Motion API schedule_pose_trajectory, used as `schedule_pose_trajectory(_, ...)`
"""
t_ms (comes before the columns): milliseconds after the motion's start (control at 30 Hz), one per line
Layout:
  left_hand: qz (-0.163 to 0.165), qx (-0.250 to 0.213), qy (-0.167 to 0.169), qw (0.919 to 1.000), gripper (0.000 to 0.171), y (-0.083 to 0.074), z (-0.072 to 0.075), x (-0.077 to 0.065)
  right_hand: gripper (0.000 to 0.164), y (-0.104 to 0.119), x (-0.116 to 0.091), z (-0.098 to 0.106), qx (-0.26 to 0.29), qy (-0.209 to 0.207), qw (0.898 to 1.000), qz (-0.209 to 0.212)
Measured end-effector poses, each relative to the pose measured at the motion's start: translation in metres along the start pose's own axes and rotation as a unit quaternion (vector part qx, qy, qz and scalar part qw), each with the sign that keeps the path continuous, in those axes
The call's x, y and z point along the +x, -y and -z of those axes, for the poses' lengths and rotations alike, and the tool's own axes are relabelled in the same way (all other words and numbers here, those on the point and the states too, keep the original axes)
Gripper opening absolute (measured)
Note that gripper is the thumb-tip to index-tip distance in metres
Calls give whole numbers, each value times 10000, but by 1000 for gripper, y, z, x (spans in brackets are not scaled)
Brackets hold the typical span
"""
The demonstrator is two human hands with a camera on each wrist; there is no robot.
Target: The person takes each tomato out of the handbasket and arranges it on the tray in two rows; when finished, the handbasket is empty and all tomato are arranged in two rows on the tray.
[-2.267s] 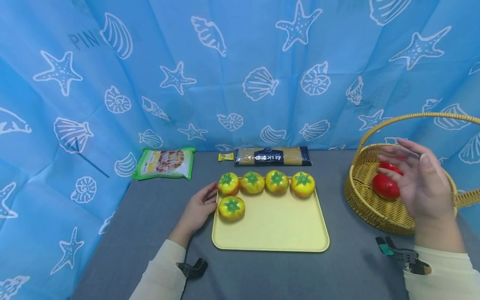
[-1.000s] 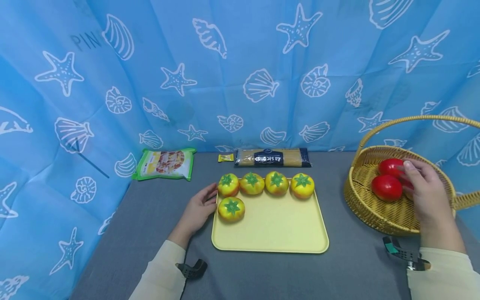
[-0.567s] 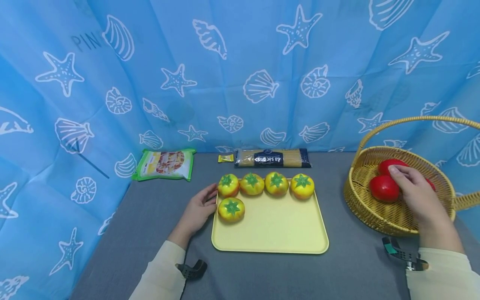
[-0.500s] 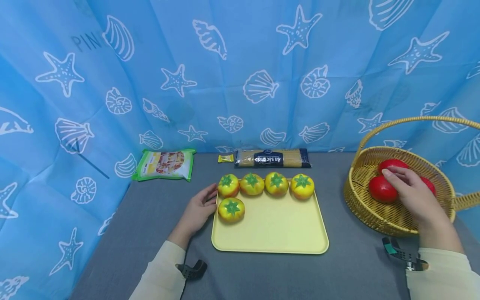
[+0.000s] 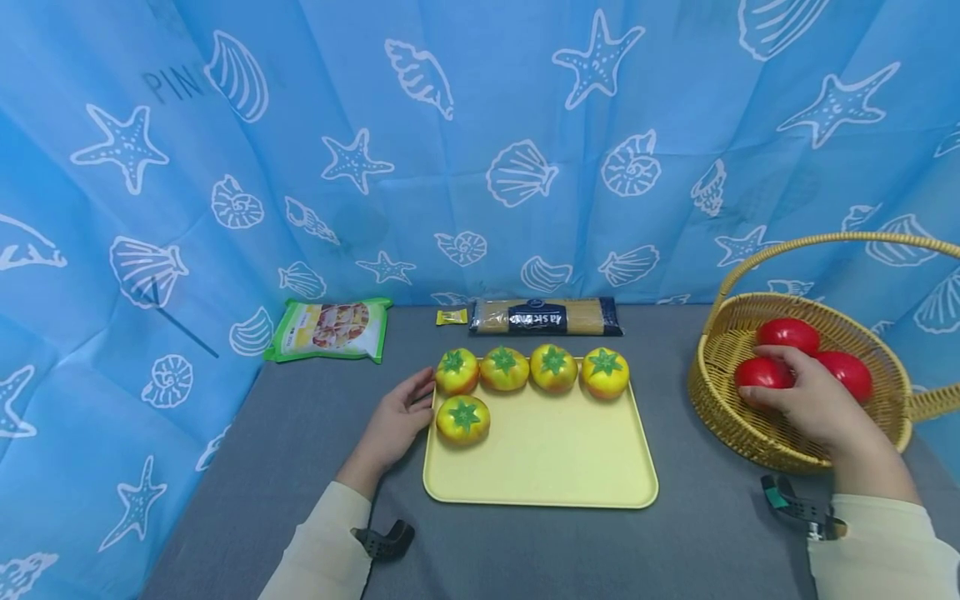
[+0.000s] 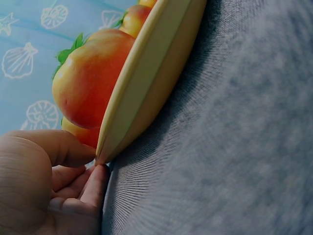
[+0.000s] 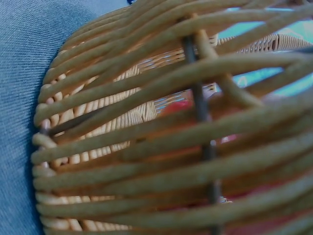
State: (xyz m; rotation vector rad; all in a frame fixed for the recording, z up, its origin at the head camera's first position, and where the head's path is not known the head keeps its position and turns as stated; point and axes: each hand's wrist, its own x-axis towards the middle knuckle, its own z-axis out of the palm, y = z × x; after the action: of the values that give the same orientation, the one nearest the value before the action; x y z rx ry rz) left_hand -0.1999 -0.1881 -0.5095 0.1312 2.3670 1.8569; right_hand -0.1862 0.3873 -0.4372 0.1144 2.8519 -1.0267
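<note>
In the head view my right hand reaches into the wicker basket, its thumb and fingers around the leftmost smooth red fruit. Two more red fruits, one behind and one to the right, lie beside it. The right wrist view shows mostly basket weave, which hides that hand. My left hand pinches the left rim of the yellow tray; the left wrist view shows thumb and fingertip meeting at the tray rim. Several yellow-orange, tomato-like fruits with green star tops sit on the tray.
Behind the tray lie a pack of spaghetti, a small yellow packet and a green-edged food bag. The basket's tall handle arches over its opening. A blue curtain hangs behind the grey table.
My right hand has entered the basket, moved among the red fruits and shifted left to grasp the leftmost one, now slightly further left. The left hand and tray have stayed put.
</note>
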Motion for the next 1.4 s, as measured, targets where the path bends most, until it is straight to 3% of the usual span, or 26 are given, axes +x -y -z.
schedule_pose_trajectory(300,-46,-14,15,10000,74,1,1,1,82,6,-4,-3,908,-418,9949,-129)
schedule_pose_trajectory(467,-48,-36,24,10000,74,1,1,1,83,7,-6,-4,1387,-785,9871,-147)
schedule_pose_trajectory(800,-8,-62,18,10000,74,-1,1,1,69,14,-9,-5,2179,-1387,9661,-37)
schedule_pose_trajectory(1000,-11,-69,27,10000,74,0,1,1,60,20,-13,-2,3149,-1669,9341,202)
schedule_pose_trajectory(1133,5,-70,25,10000,74,-1,1,1,65,26,-17,-1,3910,-1737,9021,568)
schedule_pose_trajectory(1233,2,-82,24,10000,74,-2,0,1,69,32,-20,-1,4588,-1608,8683,983)
schedule_pose_trajectory(1300,3,-85,26,10000,74,-2,0,1,69,36,-22,0,4661,-1527,8638,1153)
schedule_pose_trajectory(1400,3,-55,27,10000,74,-2,0,0,69,41,-24,1,4610,-1466,8653,1312)
